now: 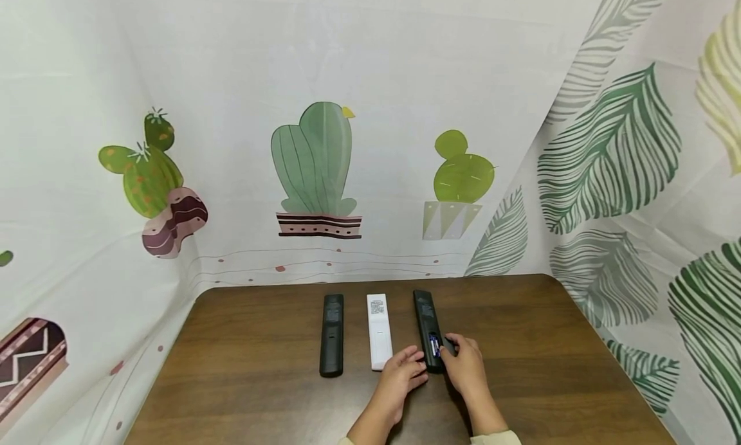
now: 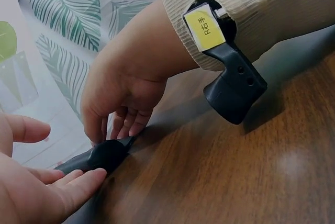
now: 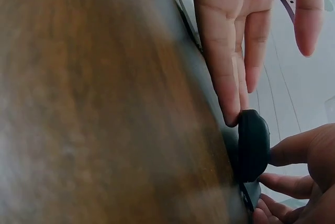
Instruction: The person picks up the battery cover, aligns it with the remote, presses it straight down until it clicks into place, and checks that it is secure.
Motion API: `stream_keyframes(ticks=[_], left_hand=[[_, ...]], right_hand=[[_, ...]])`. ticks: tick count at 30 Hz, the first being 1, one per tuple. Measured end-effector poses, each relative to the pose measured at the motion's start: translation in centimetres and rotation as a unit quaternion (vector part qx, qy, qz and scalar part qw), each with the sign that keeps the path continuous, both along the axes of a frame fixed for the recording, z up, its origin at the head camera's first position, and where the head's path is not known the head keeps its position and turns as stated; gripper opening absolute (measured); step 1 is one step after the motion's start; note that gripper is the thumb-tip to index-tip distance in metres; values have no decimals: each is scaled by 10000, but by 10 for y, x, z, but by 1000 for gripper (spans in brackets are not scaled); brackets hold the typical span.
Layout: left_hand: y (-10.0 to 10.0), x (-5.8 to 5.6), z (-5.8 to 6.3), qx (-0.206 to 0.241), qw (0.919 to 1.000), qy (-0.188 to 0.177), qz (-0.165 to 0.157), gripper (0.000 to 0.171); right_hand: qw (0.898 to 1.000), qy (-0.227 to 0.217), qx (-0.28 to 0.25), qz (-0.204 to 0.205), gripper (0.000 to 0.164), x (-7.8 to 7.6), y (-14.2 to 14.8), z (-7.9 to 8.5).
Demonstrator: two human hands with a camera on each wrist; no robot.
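In head view, long black plastic remote (image 1: 426, 319) is lying back-up on brown wooden counter (image 1: 260, 342), probably for battery access. In left wrist view, left hand (image 2: 42, 192), fingers loosely extended, is touching it, perhaps for steadying. In right wrist view, right hand (image 3: 318, 171) is touching flat dark cover (image 3: 253, 192) with bent fingers; whether pinching, I cannot tell.

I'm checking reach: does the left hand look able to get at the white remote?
Probably yes: the left hand is beside the white remote with nothing visible between them, though it seems to touch the open black remote.
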State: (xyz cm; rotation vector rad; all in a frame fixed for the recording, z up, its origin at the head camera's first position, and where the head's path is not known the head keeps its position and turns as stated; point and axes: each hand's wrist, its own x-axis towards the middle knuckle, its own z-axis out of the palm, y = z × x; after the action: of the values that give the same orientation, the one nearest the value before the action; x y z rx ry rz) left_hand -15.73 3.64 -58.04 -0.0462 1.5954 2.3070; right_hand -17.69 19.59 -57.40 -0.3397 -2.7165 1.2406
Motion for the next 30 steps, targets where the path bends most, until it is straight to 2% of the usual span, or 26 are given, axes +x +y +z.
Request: stream_keyframes(ticks=[6, 19, 30], left_hand=[[6, -2, -3, 29, 9999, 81, 72, 69], [11, -7, -5, -319, 9990, 298, -118, 66], [11, -9, -6, -42, 9997, 152, -164, 67]], right_hand=[[10000, 69, -4, 37, 35, 0, 1, 1], [9995, -92, -129, 258, 30, -3, 5, 1], [9991, -91, -186, 363, 33, -1, 2, 2]])
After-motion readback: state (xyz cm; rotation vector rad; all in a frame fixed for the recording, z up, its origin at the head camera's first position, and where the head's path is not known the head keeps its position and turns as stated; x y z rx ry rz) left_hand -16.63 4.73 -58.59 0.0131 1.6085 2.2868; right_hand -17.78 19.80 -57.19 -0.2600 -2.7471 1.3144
